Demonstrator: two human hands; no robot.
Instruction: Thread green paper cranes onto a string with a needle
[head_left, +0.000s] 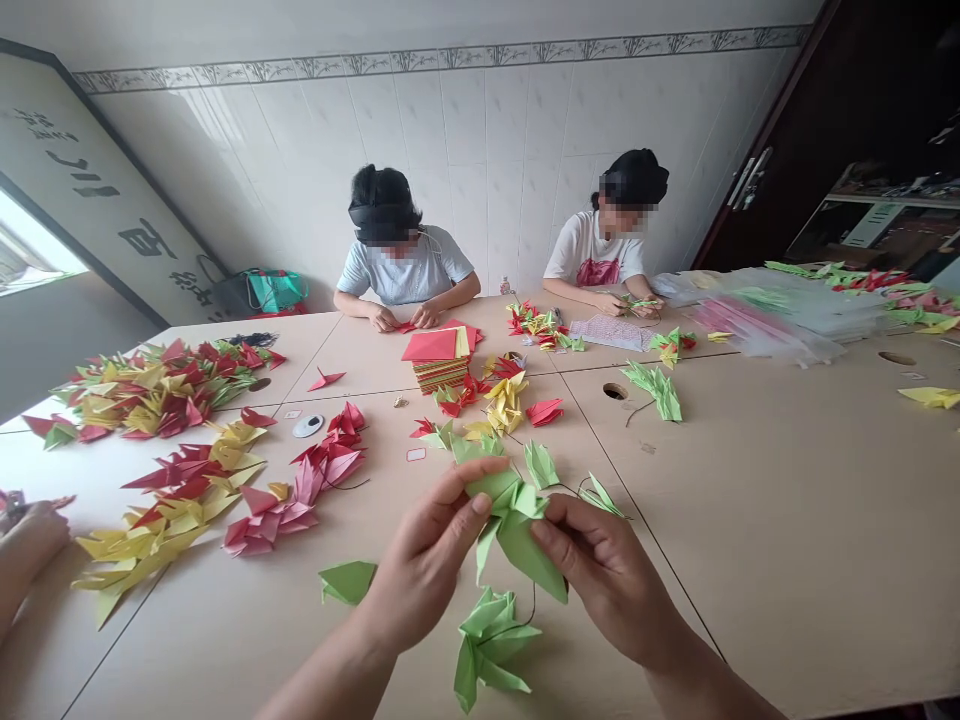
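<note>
Between my two hands is a light green folded paper crane [525, 540], raised over the table. My left hand [424, 550] pinches its upper left part between thumb and fingers. On the other side, my right hand [600, 560] grips its right edge, thumb in front. A dark cord runs down from it to a cluster of green paper cranes [491, 645] lying just below. One loose green crane [349, 581] rests left of my left wrist. Beyond my fingers lie more green cranes [541, 465], some beside a dark cord.
A big heap of red, yellow and green cranes [150, 390] covers the far left. Rows of yellow [135, 545] and pink cranes [281, 515] lie nearer. A stack of coloured paper [441, 360] stands mid-table. Two people sit opposite; another person's hand [34, 540] shows at left.
</note>
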